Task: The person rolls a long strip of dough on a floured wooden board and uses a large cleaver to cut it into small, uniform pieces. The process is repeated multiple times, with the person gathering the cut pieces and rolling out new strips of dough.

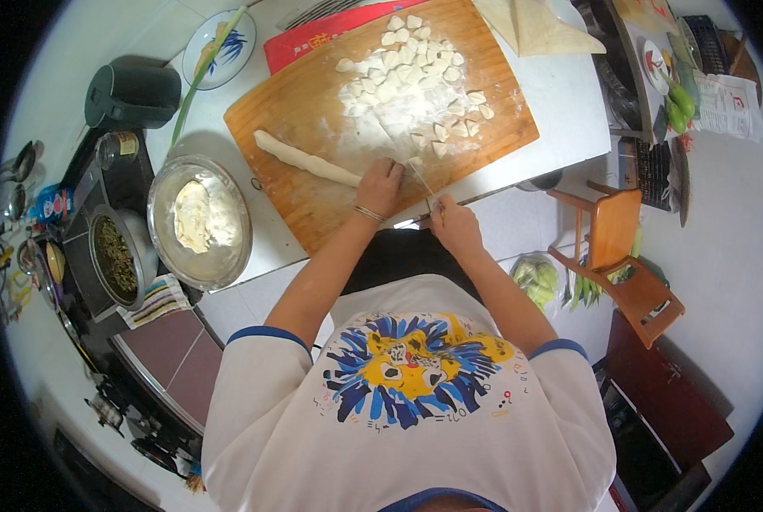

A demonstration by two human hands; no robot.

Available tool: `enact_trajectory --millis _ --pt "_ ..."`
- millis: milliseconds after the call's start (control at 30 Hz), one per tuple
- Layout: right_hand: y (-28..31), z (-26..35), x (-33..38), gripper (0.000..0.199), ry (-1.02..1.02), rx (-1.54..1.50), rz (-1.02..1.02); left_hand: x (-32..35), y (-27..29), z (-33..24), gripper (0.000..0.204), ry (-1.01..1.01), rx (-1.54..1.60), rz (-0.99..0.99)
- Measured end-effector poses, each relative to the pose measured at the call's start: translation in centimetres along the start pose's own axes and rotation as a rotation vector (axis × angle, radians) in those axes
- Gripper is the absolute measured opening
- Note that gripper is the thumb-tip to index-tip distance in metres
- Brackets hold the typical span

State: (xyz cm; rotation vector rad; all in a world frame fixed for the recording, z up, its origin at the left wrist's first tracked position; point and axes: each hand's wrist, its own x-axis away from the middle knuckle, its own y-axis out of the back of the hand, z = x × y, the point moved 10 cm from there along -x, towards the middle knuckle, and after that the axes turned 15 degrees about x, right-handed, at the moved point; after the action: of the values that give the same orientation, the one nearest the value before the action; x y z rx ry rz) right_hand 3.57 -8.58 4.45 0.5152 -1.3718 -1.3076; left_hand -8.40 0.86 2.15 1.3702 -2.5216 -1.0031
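Note:
A long rope of dough [306, 162] lies slantwise across the wooden board [283, 102]. At its right end my left hand [382, 186] is closed over it, fingers bent. My right hand [455, 224] grips a knife at the board's near edge. The thin knife blade [422, 179] points away from me, just right of my left fingers, beside a small piece of dough. Its handle is mostly hidden in my fist. Many cut dough pieces [407, 72] are spread over white flour [373, 111] on the far right part of the board.
Left of the board stands a metal bowl [243, 218] with a dough lump [194, 218]. Beyond it are a pot of chopped greens [114, 256], a dark canister [132, 96] and a plate [243, 60] under a green onion [195, 85]. A wooden chair [613, 229] stands right.

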Motion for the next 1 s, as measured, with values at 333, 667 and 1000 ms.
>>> enact_trajectory --millis 333,667,1000 --pt "-0.2 2.2 -4.5 0.024 0.034 -0.115 -0.012 0.9 2.4 1.2 0.02 0.059 -0.046 -0.014" --pt "0.8 3.7 -0.6 0.02 0.093 -0.126 -0.058 0.5 4.2 2.2 0.017 0.214 -0.067 -0.124" --pt "-2.6 4.2 -3.8 0.023 0.088 0.038 0.059 1.1 6.1 0.7 0.024 0.075 -0.175 -0.105"
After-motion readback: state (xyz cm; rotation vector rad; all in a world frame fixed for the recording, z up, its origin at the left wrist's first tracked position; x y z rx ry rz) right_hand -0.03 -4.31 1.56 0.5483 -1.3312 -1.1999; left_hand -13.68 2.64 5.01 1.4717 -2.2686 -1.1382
